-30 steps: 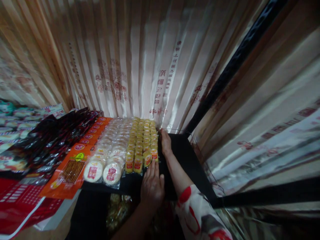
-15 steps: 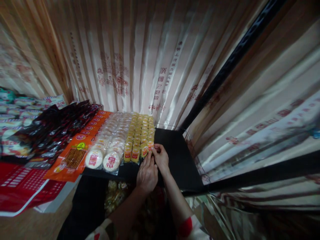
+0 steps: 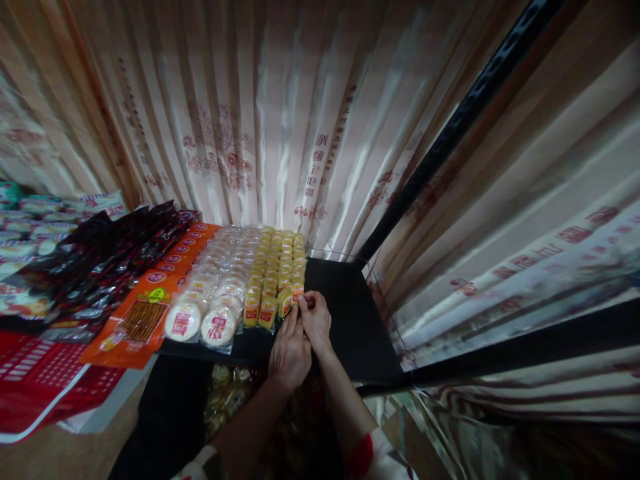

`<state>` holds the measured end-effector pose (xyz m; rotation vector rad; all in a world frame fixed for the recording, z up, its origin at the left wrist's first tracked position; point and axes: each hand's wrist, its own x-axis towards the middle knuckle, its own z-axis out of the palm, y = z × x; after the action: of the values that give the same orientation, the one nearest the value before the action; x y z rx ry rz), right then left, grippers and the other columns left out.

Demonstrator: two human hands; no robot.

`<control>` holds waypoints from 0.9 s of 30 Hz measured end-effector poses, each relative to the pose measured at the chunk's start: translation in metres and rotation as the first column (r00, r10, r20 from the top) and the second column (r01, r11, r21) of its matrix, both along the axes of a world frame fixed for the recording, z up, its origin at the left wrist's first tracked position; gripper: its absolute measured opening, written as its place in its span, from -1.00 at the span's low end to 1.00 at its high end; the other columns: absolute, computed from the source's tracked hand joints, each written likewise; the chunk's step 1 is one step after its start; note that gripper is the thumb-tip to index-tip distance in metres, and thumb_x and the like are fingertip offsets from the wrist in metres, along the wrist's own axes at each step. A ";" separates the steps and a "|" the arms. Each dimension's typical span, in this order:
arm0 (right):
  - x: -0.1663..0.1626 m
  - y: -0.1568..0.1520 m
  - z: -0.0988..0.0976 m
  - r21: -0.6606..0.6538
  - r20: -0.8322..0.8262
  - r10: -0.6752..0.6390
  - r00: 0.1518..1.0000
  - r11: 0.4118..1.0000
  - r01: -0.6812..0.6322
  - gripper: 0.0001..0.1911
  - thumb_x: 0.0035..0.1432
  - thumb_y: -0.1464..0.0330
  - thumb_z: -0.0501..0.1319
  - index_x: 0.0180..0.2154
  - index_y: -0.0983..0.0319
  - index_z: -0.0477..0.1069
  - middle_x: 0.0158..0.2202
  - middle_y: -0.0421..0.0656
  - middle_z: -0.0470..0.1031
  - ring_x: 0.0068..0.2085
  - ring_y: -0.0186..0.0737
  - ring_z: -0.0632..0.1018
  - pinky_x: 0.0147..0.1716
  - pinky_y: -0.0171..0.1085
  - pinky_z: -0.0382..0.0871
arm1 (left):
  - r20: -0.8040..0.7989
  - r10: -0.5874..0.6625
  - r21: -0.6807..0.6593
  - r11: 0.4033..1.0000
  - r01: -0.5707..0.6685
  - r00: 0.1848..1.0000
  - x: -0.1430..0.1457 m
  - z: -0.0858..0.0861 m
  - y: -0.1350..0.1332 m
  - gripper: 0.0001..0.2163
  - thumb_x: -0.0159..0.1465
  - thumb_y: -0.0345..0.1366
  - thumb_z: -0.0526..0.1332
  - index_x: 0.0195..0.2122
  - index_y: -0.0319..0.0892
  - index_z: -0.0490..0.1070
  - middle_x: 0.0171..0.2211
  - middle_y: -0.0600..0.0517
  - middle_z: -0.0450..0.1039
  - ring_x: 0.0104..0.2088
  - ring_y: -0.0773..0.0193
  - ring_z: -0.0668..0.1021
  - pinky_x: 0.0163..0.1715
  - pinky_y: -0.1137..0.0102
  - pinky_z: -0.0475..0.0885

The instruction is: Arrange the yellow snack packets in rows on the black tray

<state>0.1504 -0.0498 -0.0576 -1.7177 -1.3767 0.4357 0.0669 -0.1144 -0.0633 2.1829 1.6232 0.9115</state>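
Note:
Rows of small yellow wrapped cakes (image 3: 267,311) with red and orange labels stand at the right end of the goods on a black shelf (image 3: 345,320). My right hand (image 3: 316,325) is closed, thumb and fingertips pinched at the front wrapped cake (image 3: 297,291) of the rightmost row. Close beside it, my left hand (image 3: 290,355) lies with its fingers stretched forward. Its fingertips reach the front of a slightly tilted wrapped cake (image 3: 285,302) in the neighbouring row. My hands partly cover the fronts of these two rows.
To the left lie round white packaged cakes (image 3: 219,325), orange snack bags (image 3: 145,320), dark shiny packets (image 3: 120,260) and white packs (image 3: 37,230). A red basket (image 3: 50,373) stands low at left. Pleated curtains (image 3: 280,120) hang behind, crossed by a dark slanted post (image 3: 430,163).
The view has shifted slightly, so the goods appear a little further left. Both hands stay at the front of the yellow rows, with the right fingers slightly more curled.

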 end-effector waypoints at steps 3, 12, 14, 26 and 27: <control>0.000 0.001 -0.002 0.010 -0.007 0.002 1.000 1.000 -0.002 -0.73 0.04 0.12 0.07 -0.39 0.18 0.32 -0.40 -0.20 0.40 -0.41 -0.27 0.42 -0.38 -0.31 0.28 | 0.025 0.009 -0.015 1.000 -0.008 1.000 0.000 -0.002 0.001 -0.50 0.12 -0.53 -0.05 0.13 -0.38 0.18 0.21 -0.18 0.13 0.23 0.17 0.17 0.18 0.20 0.20; 0.002 0.001 -0.003 -0.031 -0.135 0.002 0.991 1.000 -0.006 -0.68 -0.02 0.05 0.11 -0.39 0.16 0.36 -0.48 -0.26 0.44 -0.46 -0.29 0.45 -0.39 -0.31 0.32 | 0.238 -0.007 -0.067 0.997 0.024 0.971 -0.009 0.009 -0.006 -0.54 0.27 -0.37 -0.12 0.19 -0.37 0.08 0.21 -0.20 0.11 0.23 0.22 0.15 0.20 0.22 0.14; 0.004 0.002 -0.005 -0.036 -0.155 0.002 0.988 0.999 -0.007 -0.68 -0.03 0.05 0.12 -0.39 0.15 0.36 -0.49 -0.26 0.45 -0.47 -0.29 0.45 -0.40 -0.32 0.33 | 0.265 -0.063 -0.048 0.996 0.078 0.962 -0.006 0.013 -0.007 -0.54 0.29 -0.31 -0.13 0.20 -0.34 0.07 0.23 -0.17 0.07 0.24 0.22 0.13 0.22 0.23 0.11; 0.007 -0.005 0.000 -0.002 -0.134 0.043 0.990 0.999 -0.044 -0.76 0.03 0.16 0.06 -0.38 0.15 0.38 -0.45 -0.25 0.47 -0.43 -0.26 0.46 -0.39 -0.30 0.33 | 0.305 -0.035 -0.039 0.998 0.049 0.952 0.012 0.007 0.014 -0.55 0.35 -0.25 -0.21 0.23 -0.31 0.01 0.25 -0.11 0.03 0.26 0.29 0.09 0.24 0.25 0.07; 0.009 -0.004 -0.001 0.007 -0.169 0.050 0.984 0.999 -0.049 -0.74 0.04 0.14 0.05 -0.38 0.15 0.39 -0.44 -0.24 0.47 -0.41 -0.25 0.47 -0.37 -0.29 0.34 | 0.304 -0.031 -0.028 0.999 0.041 0.952 0.013 0.005 0.013 -0.55 0.35 -0.26 -0.20 0.23 -0.31 0.01 0.25 -0.12 0.04 0.25 0.28 0.10 0.23 0.25 0.09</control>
<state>0.1591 -0.0535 -0.0584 -1.6078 -1.2980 0.5942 0.0796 -0.1011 -0.0581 1.9284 1.4362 1.1350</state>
